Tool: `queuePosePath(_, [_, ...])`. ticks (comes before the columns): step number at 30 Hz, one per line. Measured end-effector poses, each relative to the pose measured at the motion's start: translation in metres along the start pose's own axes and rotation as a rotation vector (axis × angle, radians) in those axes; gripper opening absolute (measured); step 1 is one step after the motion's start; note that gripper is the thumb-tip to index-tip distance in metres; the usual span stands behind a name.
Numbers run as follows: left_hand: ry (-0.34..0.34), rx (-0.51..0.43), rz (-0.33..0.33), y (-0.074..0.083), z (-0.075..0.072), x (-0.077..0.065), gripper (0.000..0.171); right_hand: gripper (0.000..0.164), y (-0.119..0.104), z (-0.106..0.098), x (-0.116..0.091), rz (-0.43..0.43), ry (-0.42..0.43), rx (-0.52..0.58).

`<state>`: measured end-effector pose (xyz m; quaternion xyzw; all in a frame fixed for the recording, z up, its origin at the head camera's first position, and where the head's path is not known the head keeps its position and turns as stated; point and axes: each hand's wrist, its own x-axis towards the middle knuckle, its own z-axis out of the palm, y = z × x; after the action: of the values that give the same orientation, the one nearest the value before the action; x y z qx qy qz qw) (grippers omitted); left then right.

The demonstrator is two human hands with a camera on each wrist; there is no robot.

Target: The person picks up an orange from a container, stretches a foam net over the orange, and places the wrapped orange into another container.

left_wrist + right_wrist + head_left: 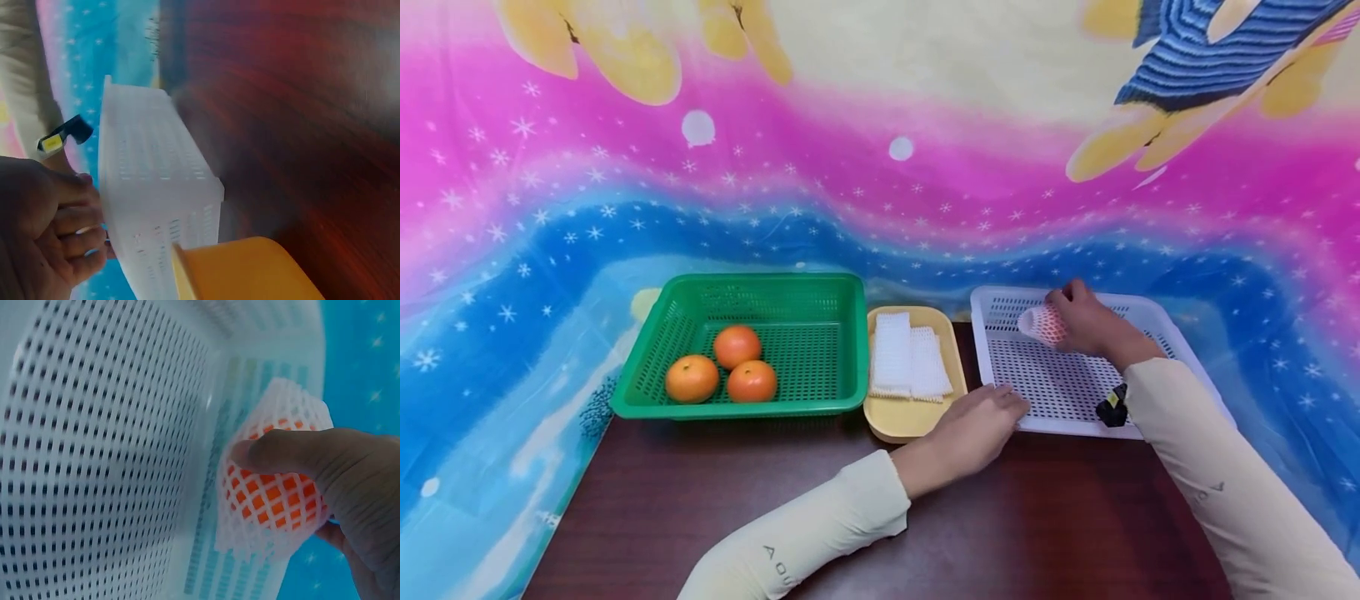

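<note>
Above the far part of a white plastic basket [1052, 379], my right hand [1086, 321] holds an orange in a white foam net [1042, 325]. The right wrist view shows the thumb pressed on the netted orange and orange skin showing through the mesh. My left hand [977, 429] grips the basket's near left corner at the rim, with fingers curled there in the left wrist view. Three bare oranges [752, 382] lie in the left part of a green basket [820, 404]. Flat white foam nets [892, 354] lie in a yellow tray [895, 427] between the baskets.
All the containers stand along the back of a dark wood table [1000, 517]. A patterned cloth [850, 167] hangs right behind them. A black device with a yellow label [1112, 407] sits at my right wrist, over the white basket's near rim.
</note>
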<state>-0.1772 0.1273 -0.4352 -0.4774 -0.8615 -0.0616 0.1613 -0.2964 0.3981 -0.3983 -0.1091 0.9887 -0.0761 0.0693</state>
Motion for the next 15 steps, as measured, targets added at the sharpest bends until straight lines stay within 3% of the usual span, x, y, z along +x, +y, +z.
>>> queuePosePath(4, [0.004, 0.098, -0.02, 0.005, 0.008, 0.005, 0.026, 0.081, 0.007, 0.002, 0.004, -0.019, -0.066, 0.016])
queuePosePath(15, [-0.013, 0.153, 0.003, 0.007, 0.013, 0.008, 0.02, 0.082, 0.006, 0.019, 0.023, -0.071, -0.124, 0.008])
